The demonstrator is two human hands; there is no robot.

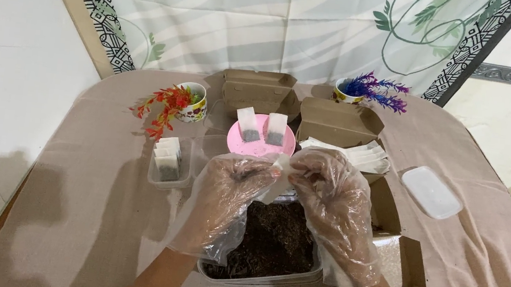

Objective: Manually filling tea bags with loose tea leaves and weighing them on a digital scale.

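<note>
We pinch a small white paper sachet [279, 169] between gloved fingers [304, 169] of left hand [230, 192] and right hand [333, 202], above the clear tub of dark loose tea [273, 240], pink plate [258, 145] behind, on the counter [85, 207].

Thin glossy clear plastic gloves cover the left hand [227, 189] and right hand [333, 195], pinching a matt white paper sachet [279, 169]; beneath them, coarse dark loose tea [273, 236] fills a clear plastic tub [265, 279] on a matt beige tablecloth [91, 208]

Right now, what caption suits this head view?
Gloved hands hold a small white sachet over a tub of dark loose material.
</note>
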